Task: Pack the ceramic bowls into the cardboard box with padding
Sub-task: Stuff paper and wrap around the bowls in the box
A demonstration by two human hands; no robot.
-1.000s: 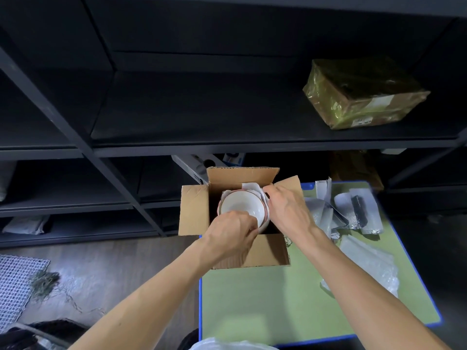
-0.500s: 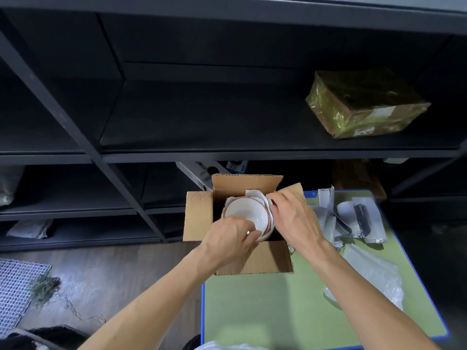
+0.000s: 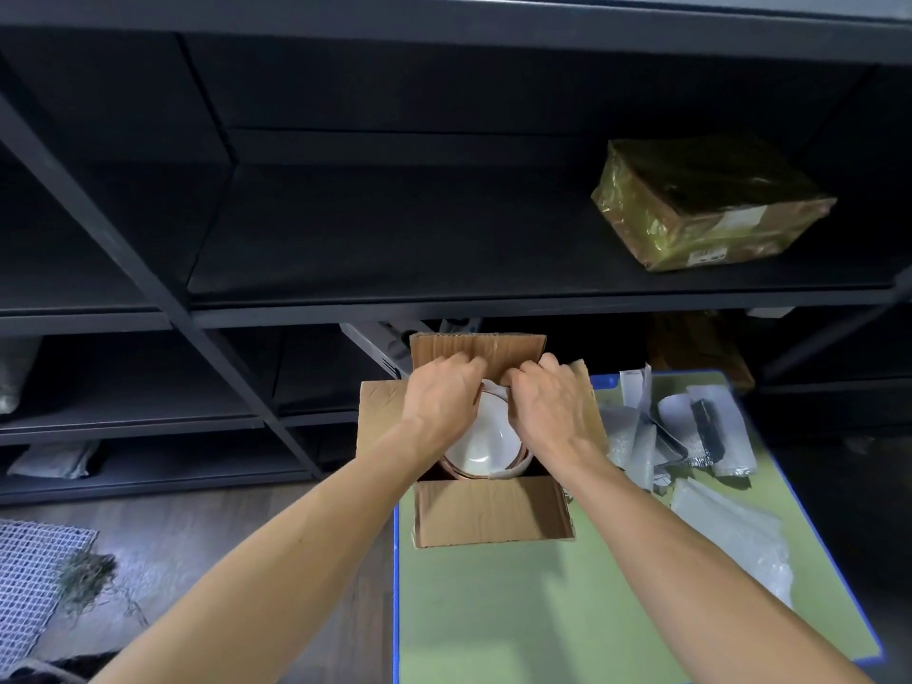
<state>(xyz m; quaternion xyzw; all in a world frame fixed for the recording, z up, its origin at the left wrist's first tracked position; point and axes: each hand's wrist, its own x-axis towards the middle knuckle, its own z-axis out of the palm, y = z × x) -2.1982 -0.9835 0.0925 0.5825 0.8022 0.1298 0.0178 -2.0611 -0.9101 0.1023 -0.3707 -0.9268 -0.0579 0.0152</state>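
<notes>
An open cardboard box [image 3: 488, 515] stands at the far left corner of the green table [image 3: 518, 609]. Inside it sits a white ceramic bowl [image 3: 486, 446] with a pinkish rim, nested on another bowl. White padding paper [image 3: 495, 387] shows at the bowl's far edge. My left hand [image 3: 439, 402] and my right hand [image 3: 552, 407] are both over the box's far side, fingers curled down onto that paper between the bowl and the back flap. The fingertips are hidden inside the box.
Bubble wrap and foam sheets [image 3: 686, 436] lie right of the box, with a clear bag [image 3: 740, 540] nearer me. Dark metal shelving [image 3: 444, 308] rises behind the table, holding a wrapped brown parcel [image 3: 705, 204]. Wooden floor and a white mesh mat [image 3: 29, 585] lie to the left.
Both hands moved from the bowl's near and right rim to the far side of the box, now working the padding paper at the back. The bowl sits lower in the box.
</notes>
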